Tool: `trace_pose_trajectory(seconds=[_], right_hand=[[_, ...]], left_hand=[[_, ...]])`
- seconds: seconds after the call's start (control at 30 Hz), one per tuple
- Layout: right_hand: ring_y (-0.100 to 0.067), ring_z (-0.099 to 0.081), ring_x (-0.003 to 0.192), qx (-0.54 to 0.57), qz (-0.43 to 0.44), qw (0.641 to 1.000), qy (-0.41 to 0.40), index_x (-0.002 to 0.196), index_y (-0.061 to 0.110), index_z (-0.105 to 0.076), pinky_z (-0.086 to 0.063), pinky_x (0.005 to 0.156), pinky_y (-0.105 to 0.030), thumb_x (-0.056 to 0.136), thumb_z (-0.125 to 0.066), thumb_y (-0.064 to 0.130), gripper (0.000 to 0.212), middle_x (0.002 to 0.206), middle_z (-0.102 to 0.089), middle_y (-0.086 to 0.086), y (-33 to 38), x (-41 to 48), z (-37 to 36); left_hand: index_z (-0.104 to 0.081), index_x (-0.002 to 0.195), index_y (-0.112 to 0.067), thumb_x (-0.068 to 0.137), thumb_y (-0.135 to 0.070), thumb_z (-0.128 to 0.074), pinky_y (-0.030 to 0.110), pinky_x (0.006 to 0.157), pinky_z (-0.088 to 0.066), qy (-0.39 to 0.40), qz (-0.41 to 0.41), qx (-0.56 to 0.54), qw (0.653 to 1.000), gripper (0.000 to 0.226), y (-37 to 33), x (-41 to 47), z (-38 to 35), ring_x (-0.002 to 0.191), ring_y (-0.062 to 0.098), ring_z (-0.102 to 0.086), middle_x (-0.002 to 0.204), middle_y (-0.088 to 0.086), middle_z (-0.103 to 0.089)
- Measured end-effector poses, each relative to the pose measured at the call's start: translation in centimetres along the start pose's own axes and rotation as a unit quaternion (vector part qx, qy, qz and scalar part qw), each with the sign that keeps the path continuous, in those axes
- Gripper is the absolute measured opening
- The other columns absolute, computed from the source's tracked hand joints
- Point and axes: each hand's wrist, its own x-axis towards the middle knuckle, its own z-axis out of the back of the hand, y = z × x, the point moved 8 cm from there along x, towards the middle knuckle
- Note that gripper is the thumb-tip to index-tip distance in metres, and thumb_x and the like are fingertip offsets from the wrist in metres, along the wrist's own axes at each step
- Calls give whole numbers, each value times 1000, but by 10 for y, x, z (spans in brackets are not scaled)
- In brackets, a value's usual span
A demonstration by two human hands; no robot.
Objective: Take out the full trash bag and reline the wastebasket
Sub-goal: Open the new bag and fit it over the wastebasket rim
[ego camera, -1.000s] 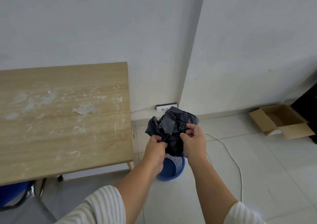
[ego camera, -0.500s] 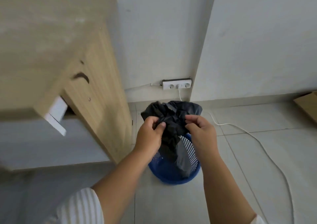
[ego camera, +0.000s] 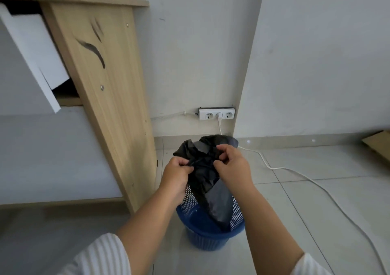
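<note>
A crumpled black trash bag [ego camera: 205, 169] hangs between my two hands above a blue mesh wastebasket [ego camera: 211, 231] that stands on the tiled floor. My left hand [ego camera: 179, 171] pinches the bag's left edge. My right hand [ego camera: 231, 165] grips the bag's upper right part with bent fingers. The bag's lower end dangles down into the basket's mouth. The part of the basket's inside that I can see holds only the bag's tail; my arms cover part of the rim.
A wooden desk side panel [ego camera: 114, 89] stands just left of the basket, with a white drawer [ego camera: 35, 49] tilted open. A white power strip [ego camera: 216, 114] is on the wall behind, its white cable [ego camera: 295, 171] trailing across the floor to the right. A cardboard box [ego camera: 379, 146] lies far right.
My view has dropped from above the desk top to floor level beside it. Both hands with the bag came down over the basket, and the bag's end now hangs inside it.
</note>
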Motion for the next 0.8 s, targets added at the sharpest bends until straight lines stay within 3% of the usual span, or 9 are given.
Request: trace_pose_trajectory(seconds=[0.17, 0.27, 0.4, 0.5, 0.53, 0.6, 0.67, 0.73, 0.8], right_hand=[[-19, -53, 103, -59, -4, 998, 32, 143, 28, -35, -42, 83, -25, 86, -64, 26, 65, 134, -39, -4, -9, -2, -8], [-25, -55, 110, -70, -44, 996, 38, 149, 24, -24, -43, 86, -28, 83, -68, 29, 80, 138, -35, -9, -19, -2, -7], [-23, -49, 120, -125, 16, 991, 36, 140, 32, -39, -45, 92, -31, 81, -67, 44, 66, 140, -29, -4, -11, -4, -5], [-18, -44, 127, -108, 47, 992, 42, 130, 28, -55, -40, 96, -30, 89, -59, 39, 43, 147, -34, 3, -8, -3, -10], [-18, -49, 121, -71, 35, 996, 33, 124, 24, -62, -40, 94, -29, 92, -55, 34, 34, 140, -46, 2, -10, -1, -8], [-23, -60, 92, 81, -28, 996, -14, 106, 20, -69, -47, 82, -35, 94, -52, 28, 23, 103, -66, -4, -20, 3, 4], [-22, -53, 58, 258, -118, 958, -47, 91, 19, -66, -48, 61, -37, 94, -50, 25, 17, 67, -57, -7, -34, 1, 13], [-19, -46, 46, 354, -179, 917, -46, 87, 14, -60, -46, 55, -33, 94, -48, 25, 17, 54, -49, -8, -43, -1, 15], [-18, -47, 44, 405, -195, 893, -36, 92, 11, -58, -48, 58, -35, 95, -47, 24, 18, 57, -51, -10, -45, -1, 10]], left_hand=[[-53, 89, -15, 81, 20, -33, 42, 78, -52, 3, -26, -5, 1000, 41, -4, -4, -2, 88, 25, -56, 94, 12, -56], [-57, 96, -17, 84, 19, -29, 34, 70, -52, 11, -29, 17, 999, 47, -5, -7, -3, 86, 23, -59, 93, 11, -59], [-63, 89, -12, 83, 18, -26, 33, 65, -53, 37, -24, 33, 999, 49, -10, -10, -5, 84, 26, -62, 95, 14, -65], [-65, 86, -12, 80, 19, -28, 25, 58, -51, 70, -41, 62, 995, 49, -15, -14, -14, 79, 21, -63, 90, 13, -66], [-65, 87, -13, 81, 19, -29, 24, 60, -51, 71, -52, 73, 993, 48, -15, -13, -15, 81, 20, -63, 93, 13, -66], [-64, 98, -17, 88, 11, -37, 22, 65, -49, 49, -73, 106, 991, 41, -18, -9, -12, 89, 17, -62, 105, 10, -64], [-54, 120, -19, 94, -9, -50, 22, 69, -47, 10, -92, 150, 984, 28, -21, -3, -2, 98, 17, -58, 114, 8, -57], [-43, 132, -22, 90, -33, -62, 26, 78, -48, 34, -71, 150, 986, 47, -14, 5, 0, 107, 18, -55, 123, 3, -51], [-44, 132, -23, 83, -41, -68, 32, 83, -51, 123, -21, 140, 982, 57, 0, 2, -14, 107, 16, -58, 125, 0, -56]])
